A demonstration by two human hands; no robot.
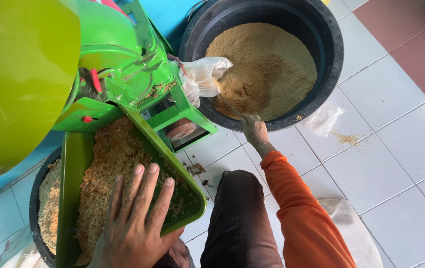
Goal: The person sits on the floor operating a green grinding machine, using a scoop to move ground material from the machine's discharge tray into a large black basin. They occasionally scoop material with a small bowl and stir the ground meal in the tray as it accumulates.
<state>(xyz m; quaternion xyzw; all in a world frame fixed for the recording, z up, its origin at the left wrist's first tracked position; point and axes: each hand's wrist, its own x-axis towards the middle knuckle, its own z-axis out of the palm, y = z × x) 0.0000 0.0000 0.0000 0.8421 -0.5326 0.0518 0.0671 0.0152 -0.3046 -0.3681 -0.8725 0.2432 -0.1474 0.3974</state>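
My left hand [133,218] lies flat, fingers apart, on the coarse husk [108,159] in the green chute tray [68,188] of a green milling machine [123,59]. My right hand [254,130], on an orange sleeve, rests at the near rim of a large black tub [331,54] full of fine brown meal [267,64]. It seems to pinch a thin stick reaching into the meal. A clear plastic sleeve [202,77] on the machine's spout pours meal into the tub.
A second black tub [35,208] under the chute holds more husk. A yellow-green hopper [19,74] fills the top left. Plastic bags [324,119] lie on the white tiled floor [396,139], with spilled meal beside one. My dark-trousered knee [240,208] is in front.
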